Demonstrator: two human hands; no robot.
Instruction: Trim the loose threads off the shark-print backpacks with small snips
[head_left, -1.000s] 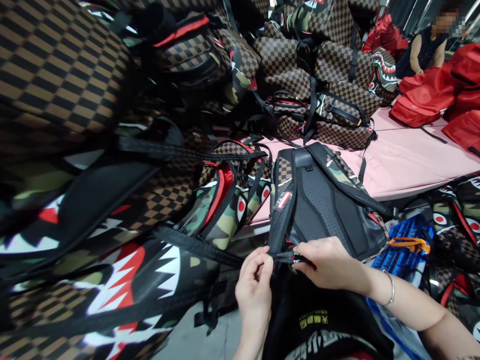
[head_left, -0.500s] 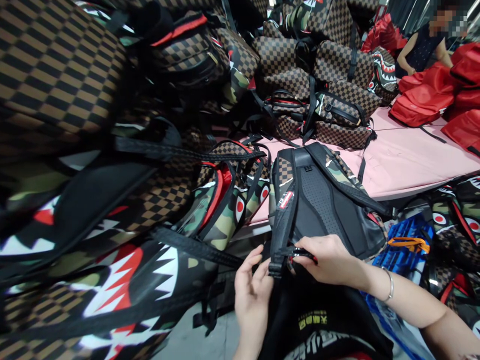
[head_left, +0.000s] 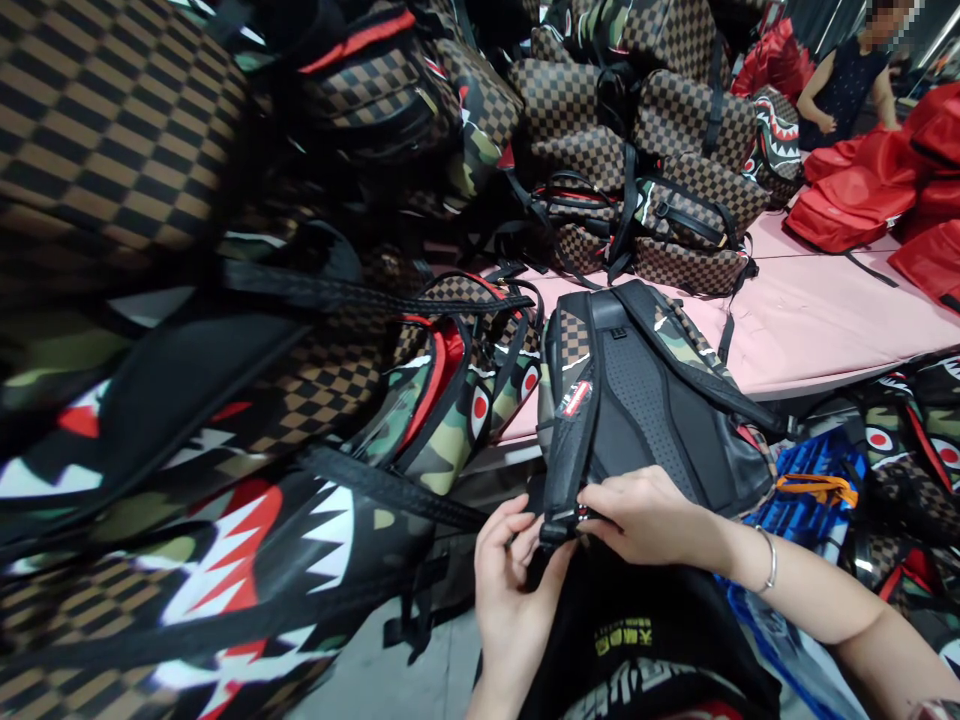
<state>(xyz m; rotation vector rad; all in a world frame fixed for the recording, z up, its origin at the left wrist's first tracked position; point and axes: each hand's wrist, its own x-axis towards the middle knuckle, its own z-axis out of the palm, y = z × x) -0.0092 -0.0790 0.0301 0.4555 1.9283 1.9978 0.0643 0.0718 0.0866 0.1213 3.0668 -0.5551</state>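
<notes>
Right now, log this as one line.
left hand: at strap end | right hand: at strap end | backpack: back panel up, on pink table

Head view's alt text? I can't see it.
Left hand and right hand at one end of a shoulder strap; its backpack lies across the edge of a pink table. Checkered bags piled left, red bags upper right.

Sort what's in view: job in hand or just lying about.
Job in hand:
backpack
shoulder strap, lower end at left hand
small item at right hand, mostly hidden

Apparently lying about:
red bags
checkered bags stacked behind
blue bundle
</notes>
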